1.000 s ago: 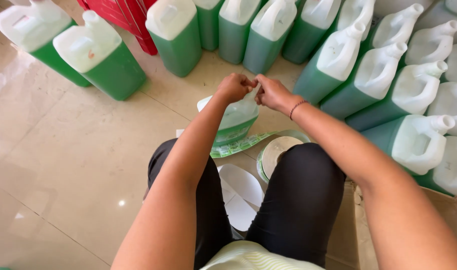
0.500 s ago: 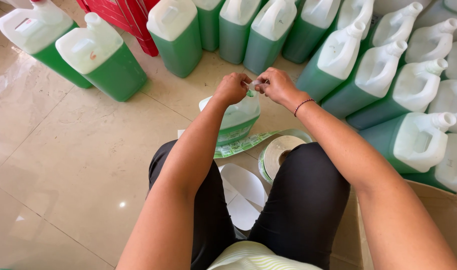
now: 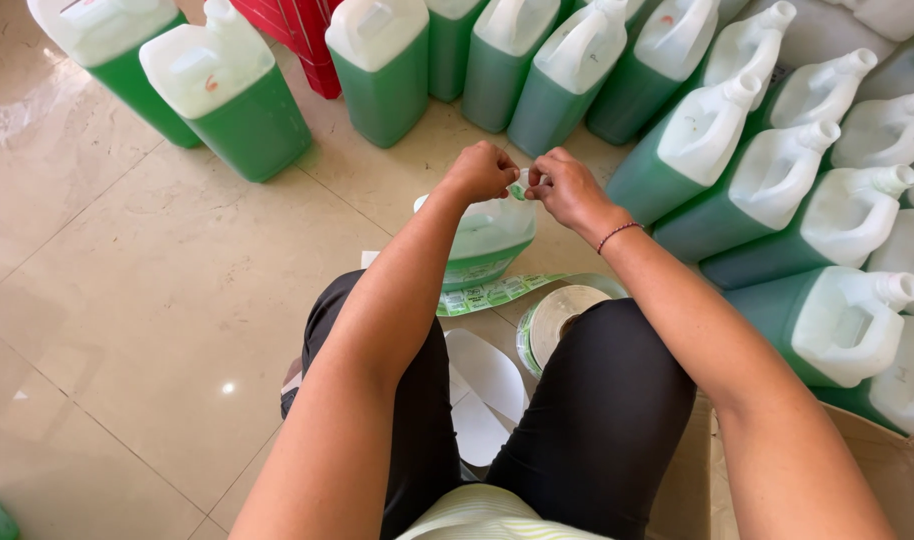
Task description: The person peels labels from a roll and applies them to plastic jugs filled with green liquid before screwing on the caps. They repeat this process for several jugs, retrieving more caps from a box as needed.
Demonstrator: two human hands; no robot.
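Note:
A plastic jug (image 3: 489,240) part-filled with green liquid stands on the tiled floor between my knees. Above its neck my left hand (image 3: 482,170) and my right hand (image 3: 567,185) meet, fingertips pinching a small green-and-white sticker (image 3: 520,186) between them. A roll of stickers (image 3: 557,318) lies by my right knee, and a strip of green labels (image 3: 497,294) trails from it past the jug's base. White backing paper (image 3: 482,385) curls on the floor between my legs.
Several green-filled jugs (image 3: 382,75) stand in a row ahead and several more (image 3: 827,330) crowd the right side. Two larger ones (image 3: 232,95) stand at far left. A red crate (image 3: 302,30) sits behind them. A cardboard box edge (image 3: 877,450) shows at lower right.
Both hands have risen slightly above the jug's neck and drawn closer, still pinching the small sticker. The jug stays in place.

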